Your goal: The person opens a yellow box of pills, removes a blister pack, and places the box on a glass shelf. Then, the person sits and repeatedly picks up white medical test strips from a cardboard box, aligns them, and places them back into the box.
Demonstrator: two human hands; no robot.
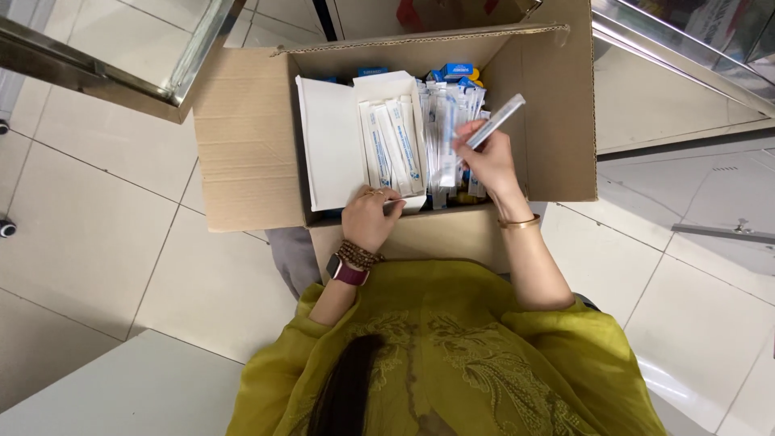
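Observation:
An open cardboard carton (pixel 242 137) stands on the tiled floor in front of me. Inside it lies an open white box (pixel 327 145) filled with several slim, sealed white-and-blue packets (pixel 391 145). More such packets (pixel 442 121) stand upright to its right, with small blue boxes (pixel 456 71) behind them. My left hand (pixel 367 218), with a watch and bead bracelets on the wrist, is curled on the white box's near edge. My right hand (pixel 484 157), with a bangle on the wrist, pinches one long slim packet (pixel 500 117) and holds it tilted above the upright packets.
A glass display case (pixel 121 48) stands at the top left, and another glass counter (pixel 686 48) at the top right. A white surface (pixel 121 387) fills the bottom left corner. A small caster (pixel 6 228) sits at the left edge of the tiled floor.

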